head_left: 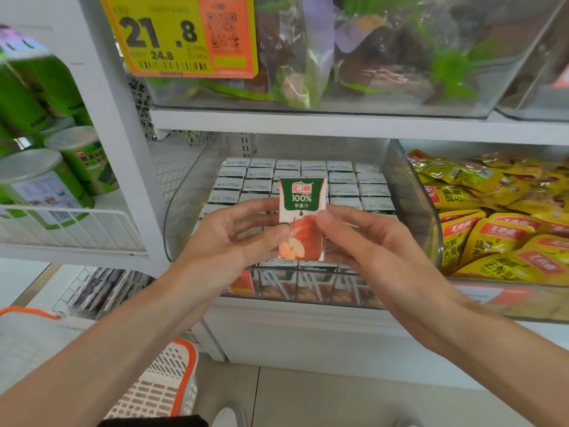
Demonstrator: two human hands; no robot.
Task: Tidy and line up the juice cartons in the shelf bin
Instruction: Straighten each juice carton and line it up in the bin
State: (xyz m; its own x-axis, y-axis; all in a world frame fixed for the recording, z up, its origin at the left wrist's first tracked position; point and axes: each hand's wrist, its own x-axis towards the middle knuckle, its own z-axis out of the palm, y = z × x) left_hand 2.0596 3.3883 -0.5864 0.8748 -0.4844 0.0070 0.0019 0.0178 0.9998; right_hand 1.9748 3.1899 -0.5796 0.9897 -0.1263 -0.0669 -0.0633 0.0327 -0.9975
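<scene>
A small apple juice carton (302, 211), white and green with a red apple on its front, is held upright above the clear shelf bin (409, 192). My left hand (234, 232) pinches its left edge and my right hand (363, 238) pinches its right edge, thumbs on the front. Below and behind it, several rows of juice cartons (341, 183) stand packed in the bin, their white tops showing. More carton fronts (311, 285) show through the bin's front wall.
A clear bin of yellow snack packets (492, 223) stands to the right. Green canisters (52, 186) sit on a wire shelf at the left. A yellow price tag (172, 35) hangs above. A white and orange basket (166, 383) sits on the floor at lower left.
</scene>
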